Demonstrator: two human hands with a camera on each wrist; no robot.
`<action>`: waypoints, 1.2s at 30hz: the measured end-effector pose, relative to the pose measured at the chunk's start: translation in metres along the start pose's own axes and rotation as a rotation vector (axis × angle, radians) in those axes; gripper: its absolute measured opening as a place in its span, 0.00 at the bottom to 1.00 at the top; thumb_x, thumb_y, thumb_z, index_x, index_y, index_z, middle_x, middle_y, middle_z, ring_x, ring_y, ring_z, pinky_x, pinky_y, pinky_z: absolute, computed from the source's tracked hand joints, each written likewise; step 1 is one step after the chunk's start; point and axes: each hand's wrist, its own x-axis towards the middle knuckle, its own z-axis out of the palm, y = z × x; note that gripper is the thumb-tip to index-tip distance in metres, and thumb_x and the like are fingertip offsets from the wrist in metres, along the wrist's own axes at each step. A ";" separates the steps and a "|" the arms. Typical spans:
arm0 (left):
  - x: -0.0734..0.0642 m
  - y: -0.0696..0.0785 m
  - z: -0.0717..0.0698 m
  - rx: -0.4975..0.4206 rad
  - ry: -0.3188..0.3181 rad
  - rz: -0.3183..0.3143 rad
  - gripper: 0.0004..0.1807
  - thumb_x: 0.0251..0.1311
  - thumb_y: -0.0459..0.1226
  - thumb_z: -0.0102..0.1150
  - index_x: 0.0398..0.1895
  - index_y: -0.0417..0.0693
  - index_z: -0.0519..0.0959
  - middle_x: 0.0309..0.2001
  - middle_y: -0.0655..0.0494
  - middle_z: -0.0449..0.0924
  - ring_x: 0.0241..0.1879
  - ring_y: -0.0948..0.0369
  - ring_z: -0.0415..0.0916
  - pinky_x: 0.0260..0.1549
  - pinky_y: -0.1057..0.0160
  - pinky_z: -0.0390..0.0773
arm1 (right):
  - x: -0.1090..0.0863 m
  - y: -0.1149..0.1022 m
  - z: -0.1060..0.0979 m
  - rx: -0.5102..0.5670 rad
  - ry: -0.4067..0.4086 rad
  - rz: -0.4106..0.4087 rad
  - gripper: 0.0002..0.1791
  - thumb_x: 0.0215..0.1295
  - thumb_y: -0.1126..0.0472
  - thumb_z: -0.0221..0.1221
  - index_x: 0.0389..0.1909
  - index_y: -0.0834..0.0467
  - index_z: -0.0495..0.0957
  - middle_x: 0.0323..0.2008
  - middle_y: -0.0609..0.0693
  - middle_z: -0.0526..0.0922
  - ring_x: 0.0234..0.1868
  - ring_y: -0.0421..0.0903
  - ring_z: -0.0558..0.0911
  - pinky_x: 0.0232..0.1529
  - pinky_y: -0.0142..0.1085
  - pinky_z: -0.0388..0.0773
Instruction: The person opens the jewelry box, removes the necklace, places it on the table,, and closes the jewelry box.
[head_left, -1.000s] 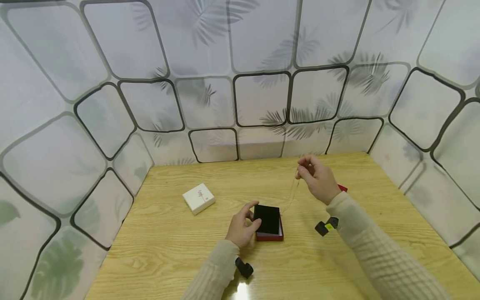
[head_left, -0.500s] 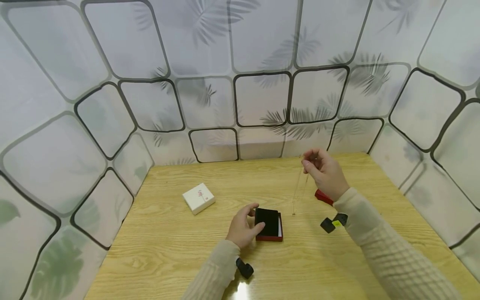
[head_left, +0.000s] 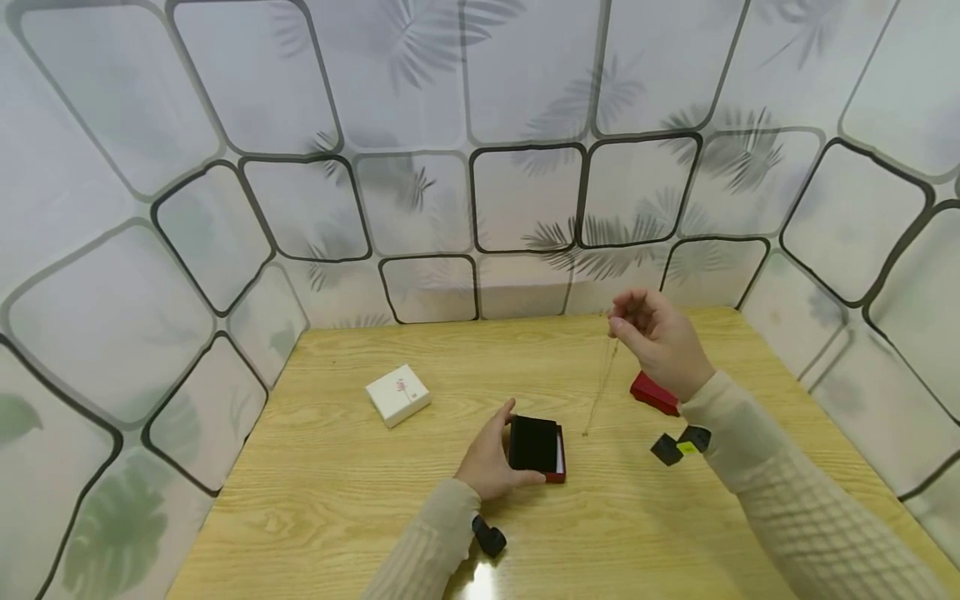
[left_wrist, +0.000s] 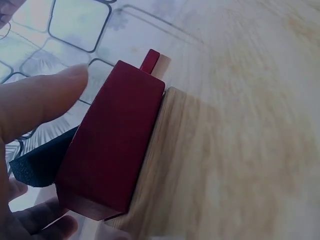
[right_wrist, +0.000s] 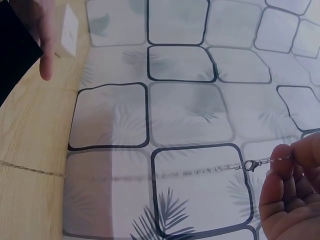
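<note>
My right hand (head_left: 660,337) is raised over the table's right side. Its thumb and forefinger pinch a thin necklace (head_left: 600,392) near the lobster clasp (right_wrist: 251,165), and the chain hangs down to the right of the red jewelry box base (left_wrist: 110,140). In that base a black foam insert (head_left: 534,444) sits tilted, sticking up above the rim in the left wrist view. Around the left side of the box my left hand (head_left: 491,462) lies with fingers spread, thumb along the front and forefinger by the back corner. Whether its fingertips touch the box, I cannot tell.
A red lid (head_left: 654,393) lies on the wooden table (head_left: 337,500), partly behind my right wrist. Farther back at left stands a small white box (head_left: 397,396) with a flower print. Patterned curtains (head_left: 525,200) enclose the table's back and sides.
My right hand has moved up and to the right, lifting the necklace away from the box. The left thumb has slid off the black insert toward the front of the box.
</note>
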 end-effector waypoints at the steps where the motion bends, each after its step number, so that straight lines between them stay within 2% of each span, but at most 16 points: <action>1: 0.000 0.000 0.000 0.010 -0.003 0.002 0.67 0.38 0.49 0.79 0.77 0.59 0.42 0.72 0.50 0.55 0.68 0.53 0.59 0.62 0.48 0.65 | 0.000 -0.001 0.000 0.001 -0.003 -0.006 0.11 0.63 0.80 0.52 0.46 0.73 0.68 0.37 0.64 0.74 0.34 0.42 0.77 0.34 0.26 0.77; 5: 0.000 -0.001 0.001 0.044 -0.011 0.015 0.68 0.37 0.47 0.80 0.77 0.61 0.40 0.74 0.51 0.51 0.70 0.53 0.54 0.63 0.48 0.63 | -0.002 -0.008 -0.001 0.008 -0.025 -0.014 0.10 0.63 0.80 0.53 0.45 0.72 0.69 0.37 0.64 0.75 0.35 0.43 0.77 0.35 0.25 0.77; 10: 0.000 -0.002 0.000 0.050 -0.019 0.006 0.68 0.36 0.45 0.81 0.77 0.56 0.41 0.71 0.48 0.56 0.67 0.52 0.59 0.63 0.48 0.63 | -0.006 -0.015 -0.003 -0.005 -0.071 -0.031 0.09 0.64 0.76 0.56 0.45 0.68 0.72 0.37 0.59 0.77 0.35 0.45 0.78 0.34 0.27 0.77; 14: -0.001 -0.002 0.000 0.073 -0.025 -0.006 0.67 0.38 0.46 0.80 0.77 0.55 0.42 0.70 0.46 0.58 0.65 0.52 0.63 0.61 0.48 0.65 | -0.010 -0.017 -0.005 -0.047 -0.102 -0.066 0.11 0.60 0.78 0.58 0.43 0.67 0.74 0.37 0.54 0.79 0.36 0.44 0.80 0.35 0.27 0.78; 18: -0.001 -0.001 0.001 0.091 -0.024 -0.009 0.66 0.39 0.47 0.79 0.77 0.53 0.43 0.69 0.47 0.59 0.63 0.52 0.65 0.60 0.49 0.67 | -0.013 -0.016 -0.008 -0.156 -0.141 -0.124 0.14 0.54 0.80 0.62 0.41 0.64 0.77 0.36 0.53 0.81 0.34 0.41 0.81 0.35 0.25 0.78; 23: -0.002 0.001 0.000 0.100 -0.025 -0.017 0.65 0.40 0.48 0.79 0.77 0.54 0.43 0.68 0.48 0.60 0.62 0.53 0.66 0.60 0.49 0.67 | -0.016 -0.015 -0.012 -0.408 -0.198 -0.242 0.16 0.51 0.75 0.68 0.36 0.56 0.79 0.32 0.44 0.83 0.32 0.36 0.82 0.32 0.25 0.78; 26: -0.002 0.000 0.000 0.098 -0.026 -0.024 0.65 0.40 0.49 0.79 0.77 0.56 0.43 0.69 0.48 0.59 0.63 0.52 0.65 0.60 0.49 0.67 | -0.016 -0.015 -0.014 -0.506 -0.225 -0.317 0.16 0.48 0.75 0.69 0.34 0.53 0.80 0.31 0.42 0.83 0.31 0.36 0.82 0.32 0.27 0.79; 29: -0.002 0.000 0.000 0.095 -0.024 -0.025 0.65 0.39 0.49 0.79 0.77 0.55 0.43 0.69 0.48 0.59 0.63 0.52 0.65 0.60 0.49 0.67 | -0.017 -0.014 -0.015 -0.538 -0.240 -0.367 0.16 0.47 0.75 0.69 0.31 0.52 0.79 0.29 0.42 0.83 0.30 0.37 0.82 0.32 0.30 0.80; 36: -0.002 0.000 0.001 0.087 -0.027 -0.026 0.66 0.39 0.49 0.79 0.77 0.55 0.43 0.68 0.48 0.61 0.62 0.52 0.66 0.60 0.49 0.68 | -0.016 -0.012 -0.016 -0.556 -0.257 -0.361 0.16 0.47 0.75 0.70 0.31 0.52 0.79 0.29 0.43 0.83 0.30 0.37 0.82 0.30 0.35 0.81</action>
